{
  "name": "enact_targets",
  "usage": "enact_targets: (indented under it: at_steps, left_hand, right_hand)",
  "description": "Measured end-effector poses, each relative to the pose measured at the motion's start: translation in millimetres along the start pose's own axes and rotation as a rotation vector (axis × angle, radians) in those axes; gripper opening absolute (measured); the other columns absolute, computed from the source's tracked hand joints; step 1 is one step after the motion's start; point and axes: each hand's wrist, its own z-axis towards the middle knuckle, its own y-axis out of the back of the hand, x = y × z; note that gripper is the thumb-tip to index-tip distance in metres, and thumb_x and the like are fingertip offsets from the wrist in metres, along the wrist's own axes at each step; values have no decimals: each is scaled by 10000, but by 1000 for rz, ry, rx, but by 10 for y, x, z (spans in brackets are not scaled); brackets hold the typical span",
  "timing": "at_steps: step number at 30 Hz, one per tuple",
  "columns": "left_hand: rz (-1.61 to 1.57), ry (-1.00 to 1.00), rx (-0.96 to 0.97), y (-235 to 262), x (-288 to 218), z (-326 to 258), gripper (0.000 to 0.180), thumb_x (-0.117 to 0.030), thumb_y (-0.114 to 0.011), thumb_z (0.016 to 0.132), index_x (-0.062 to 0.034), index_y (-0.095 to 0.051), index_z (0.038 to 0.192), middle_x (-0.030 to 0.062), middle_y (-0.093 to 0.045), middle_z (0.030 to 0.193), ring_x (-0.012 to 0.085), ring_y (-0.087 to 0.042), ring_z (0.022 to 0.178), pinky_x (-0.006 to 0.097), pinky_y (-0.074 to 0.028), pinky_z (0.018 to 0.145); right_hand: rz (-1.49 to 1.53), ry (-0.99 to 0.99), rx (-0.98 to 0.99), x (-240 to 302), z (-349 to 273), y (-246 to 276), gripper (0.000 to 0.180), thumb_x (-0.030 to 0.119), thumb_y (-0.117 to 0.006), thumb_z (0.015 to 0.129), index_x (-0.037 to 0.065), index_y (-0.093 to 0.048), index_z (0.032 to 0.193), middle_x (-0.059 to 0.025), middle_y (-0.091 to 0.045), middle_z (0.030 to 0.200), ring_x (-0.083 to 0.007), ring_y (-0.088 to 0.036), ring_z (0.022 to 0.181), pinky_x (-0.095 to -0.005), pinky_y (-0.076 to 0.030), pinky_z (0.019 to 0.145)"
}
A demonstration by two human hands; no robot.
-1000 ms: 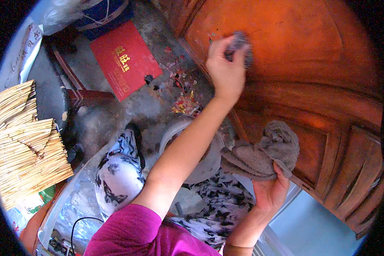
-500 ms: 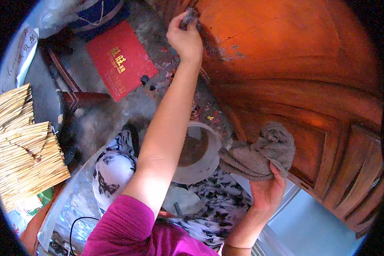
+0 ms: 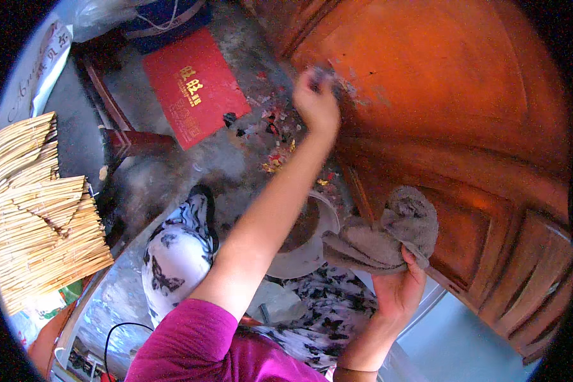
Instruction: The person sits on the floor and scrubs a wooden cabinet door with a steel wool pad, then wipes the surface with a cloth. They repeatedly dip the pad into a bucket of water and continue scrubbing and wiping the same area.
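Since the frame a second ago, your left hand (image 3: 315, 102) has slid leftward across the carved wooden door (image 3: 439, 108) to the upper left corner of its panel, a small dark scrubbing pad (image 3: 321, 75) bunched under curled, pressed-together fingers. Pale scuffed streaks trail right of the hand, and that patch looks only partly worked; the wide orange panel beyond appears glossy, while the lower mouldings show no sign either way. Your right hand (image 3: 398, 290) holds a grey cloth (image 3: 382, 232) from below, fingers closed up into its folds, just beside the door's lower framing and apart from the pad. Between your knees sits a pale round basin (image 3: 312, 245), its inside dark and seemingly wet, though your forearm covers much of it and you cannot tell what it holds. Coloured paper scraps (image 3: 274, 137) litter the concrete floor (image 3: 172, 181) near a red mat (image 3: 194, 86); bundled bamboo sticks (image 3: 38, 210) lie stacked at far left.
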Motion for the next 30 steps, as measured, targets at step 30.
enact_targets:
  at_steps: [30]
  left_hand:
    - [-383,671,32,73,-68,-115,264,-55,-712,869,26,-628,1105,76,-673,1009,187,-608,889,341,-476,833]
  right_hand:
    - [19,56,31,76,-172,153,528,82,-617,883,57,-467,1388,-134,-486,1436,-356,-420,1350,-576,-298,1123]
